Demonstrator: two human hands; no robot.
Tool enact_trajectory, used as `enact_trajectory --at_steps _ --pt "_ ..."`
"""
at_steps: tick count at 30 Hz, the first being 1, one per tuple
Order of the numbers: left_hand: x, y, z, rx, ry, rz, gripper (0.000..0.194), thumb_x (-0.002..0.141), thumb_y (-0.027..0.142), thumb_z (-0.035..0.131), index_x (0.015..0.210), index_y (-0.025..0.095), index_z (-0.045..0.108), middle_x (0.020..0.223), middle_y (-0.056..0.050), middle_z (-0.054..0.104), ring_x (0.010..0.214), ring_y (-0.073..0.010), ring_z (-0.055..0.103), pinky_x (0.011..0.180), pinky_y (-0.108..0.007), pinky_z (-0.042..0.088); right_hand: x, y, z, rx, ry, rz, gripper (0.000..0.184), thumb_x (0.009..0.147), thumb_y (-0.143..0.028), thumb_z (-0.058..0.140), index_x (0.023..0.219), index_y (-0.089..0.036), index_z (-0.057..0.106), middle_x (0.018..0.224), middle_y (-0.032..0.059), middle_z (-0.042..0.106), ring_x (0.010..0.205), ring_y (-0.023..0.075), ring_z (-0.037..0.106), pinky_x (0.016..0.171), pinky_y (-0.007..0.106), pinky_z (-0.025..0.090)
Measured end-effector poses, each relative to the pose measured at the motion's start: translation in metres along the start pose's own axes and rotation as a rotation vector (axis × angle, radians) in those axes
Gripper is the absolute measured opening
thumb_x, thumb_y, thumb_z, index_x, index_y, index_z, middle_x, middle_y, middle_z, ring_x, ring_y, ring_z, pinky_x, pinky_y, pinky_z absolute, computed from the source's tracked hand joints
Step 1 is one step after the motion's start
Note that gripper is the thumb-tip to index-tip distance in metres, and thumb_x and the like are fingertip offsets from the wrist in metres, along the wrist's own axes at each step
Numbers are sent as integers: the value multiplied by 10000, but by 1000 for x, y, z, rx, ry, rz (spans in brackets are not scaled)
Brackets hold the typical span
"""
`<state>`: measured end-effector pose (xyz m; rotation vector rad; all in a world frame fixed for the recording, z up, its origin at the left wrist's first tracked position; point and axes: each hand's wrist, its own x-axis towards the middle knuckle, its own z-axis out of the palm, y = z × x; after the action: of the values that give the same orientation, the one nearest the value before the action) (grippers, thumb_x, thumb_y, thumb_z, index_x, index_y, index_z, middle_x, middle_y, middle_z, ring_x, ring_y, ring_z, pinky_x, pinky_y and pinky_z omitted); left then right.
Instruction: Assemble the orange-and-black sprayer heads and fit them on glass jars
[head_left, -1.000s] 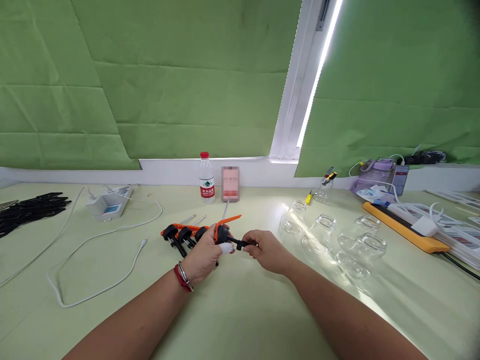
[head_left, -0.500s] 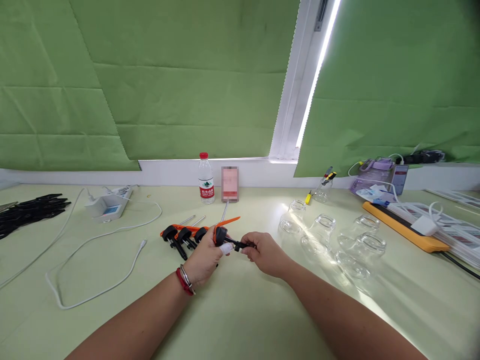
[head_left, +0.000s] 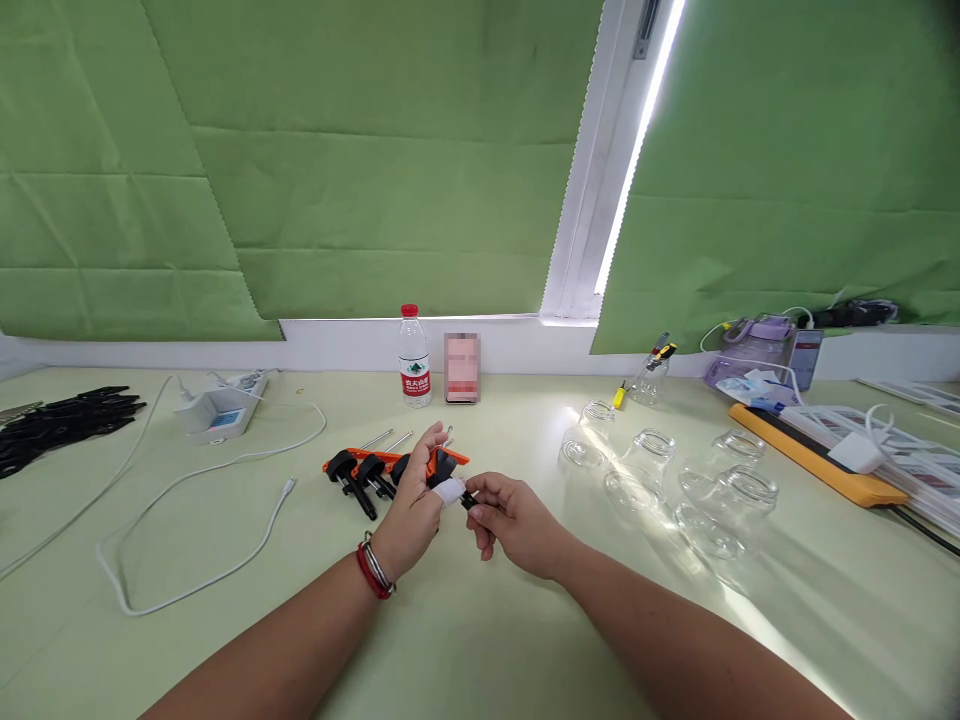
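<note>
Held an orange-and-black piece point(head_left: 444, 463) between thumb and fingers of the left hand point(head_left: 412, 515), with the fingers extended close together and the white-wrapped thumb point(head_left: 448, 490) across the black part. Pinched the black stem point(head_left: 469, 499) of that same piece between thumb and fingertips of the right hand point(head_left: 521, 520), just right of the left one. Had the piece up near the middle of the table point(head_left: 465, 620). Had similar orange-and-black pieces point(head_left: 343, 463) lying just left of the left hand, partly hidden by it. Saw at the far side a red-capped bottle point(head_left: 415, 370) beside an upright phone point(head_left: 462, 368). Saw to the right several clear glass jars point(head_left: 652, 460), then an orange-edged case point(head_left: 817, 455); to the left, a white cable point(head_left: 217, 460), a white power strip point(head_left: 223, 412) and, farthest left, a pile of black strips point(head_left: 67, 425).
</note>
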<state>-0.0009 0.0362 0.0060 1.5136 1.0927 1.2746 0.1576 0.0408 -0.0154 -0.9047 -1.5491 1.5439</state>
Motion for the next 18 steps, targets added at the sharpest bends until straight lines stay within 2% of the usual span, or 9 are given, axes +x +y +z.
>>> enact_trajectory --at_steps 2,4,8,12,15,18 --pt "-2 -2 0 52 3 77 456 809 202 531 1237 257 383 1409 -70 318 1307 -227 282 1043 -382 257 0 -1 2 112 -21 -8 246 768 -316 608 957 -172 544 651 -33 553 464 89 517 458 270 498" --pt "-5 -5 1 80 -5 140 527 799 203 554 1265 260 314 1395 -89 309 1270 -234 338 1034 -415 282 -1 -2 4 217 -59 -19 265 768 -351 634 937 -172 538 647 -27 569 465 92 526 451 269 497" --pt "-8 -7 3 176 -49 286 817 672 200 690 1324 262 201 1398 -122 261 1264 -275 342 1030 -462 301 -4 -5 5 359 -105 0 336 732 -381 697 938 -181 522 620 -37 579 450 98 533 440 267 494" --pt "-7 -4 0 328 -128 344 1111 507 211 801 1392 276 133 1426 -139 224 1294 -336 282 1052 -502 265 -6 -10 5 380 -131 19 366 713 -381 719 936 -174 516 634 -15 621 429 86 493 418 238 442" --pt "-5 -3 -2 393 -157 421 1196 451 195 821 1414 308 122 1448 -127 199 1321 -364 229 1073 -511 228 -8 -14 4 357 -107 27 353 701 -367 735 900 -160 530 635 6 643 506 105 542 480 225 414" --pt "-4 -4 -3 454 -156 472 1275 406 240 839 1435 262 87 1451 -154 196 1316 -394 233 1070 -535 216 -8 -15 4 357 -100 22 339 707 -365 733 892 -160 535 639 8 645 572 122 567 570 256 426"
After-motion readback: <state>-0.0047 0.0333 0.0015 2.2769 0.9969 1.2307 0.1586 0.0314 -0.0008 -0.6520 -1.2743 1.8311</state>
